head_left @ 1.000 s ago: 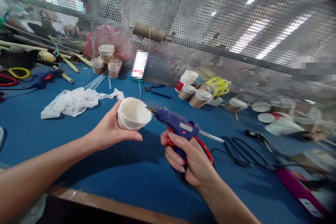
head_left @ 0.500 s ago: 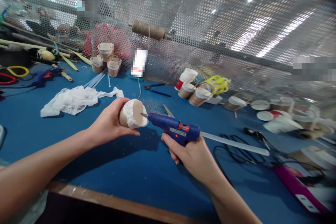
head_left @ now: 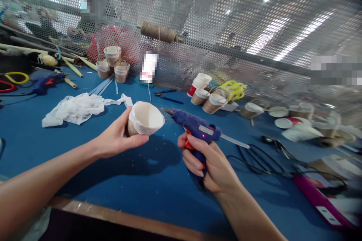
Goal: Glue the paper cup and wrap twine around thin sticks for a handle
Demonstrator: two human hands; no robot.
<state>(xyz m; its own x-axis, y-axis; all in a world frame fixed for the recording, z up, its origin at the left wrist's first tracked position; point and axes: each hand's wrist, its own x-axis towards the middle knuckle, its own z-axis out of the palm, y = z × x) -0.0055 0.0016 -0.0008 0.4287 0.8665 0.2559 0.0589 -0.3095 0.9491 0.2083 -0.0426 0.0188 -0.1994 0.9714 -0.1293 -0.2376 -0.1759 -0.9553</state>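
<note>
Lace-trimmed cup (head_left: 146, 117) has flipped from base-out to mouth-up since half a sec ago, white inside showing; left grip (head_left: 117, 139) has it over the bench (head_left: 158, 199). Right grip (head_left: 207, 162) clutches the glue gun (head_left: 194, 123). Behind, one handled cup (head_left: 113, 59) tops two others.

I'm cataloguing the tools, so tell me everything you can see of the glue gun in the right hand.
The glue gun has a blue, plastic-looking body with a pale label, red trigger, metal-looking nozzle and lit red light. A translucent glue stick juts from its back. Gripped by the right hand above the blue table, it points leftward, nozzle close to the cup in the left hand; whether they touch is unclear.
</note>
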